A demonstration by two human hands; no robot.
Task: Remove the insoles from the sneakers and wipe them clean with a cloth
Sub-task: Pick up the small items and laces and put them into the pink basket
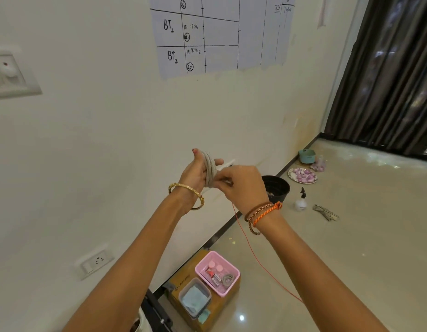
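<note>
Left hand: the left hand [198,172] is raised before the wall, fingers straight and pointing up, with a pale lace [209,167] wound in loops around them.
Right hand: the right hand [241,185] is just beside the left, its fingertips pinching the lace at the lower loops.
Arms: both are stretched forward, wrists near each other.
Cloth: a blue cloth [194,298] lies in a clear box, far below the hands.
Sneakers, insoles: I cannot tell where.

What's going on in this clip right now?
A person is winding a pale cord around the fingers of the left hand, held up near the wall, while the right hand pinches the cord's end. No sneakers or insoles are in view. On the floor below, a clear container holds a blue cloth.
</note>
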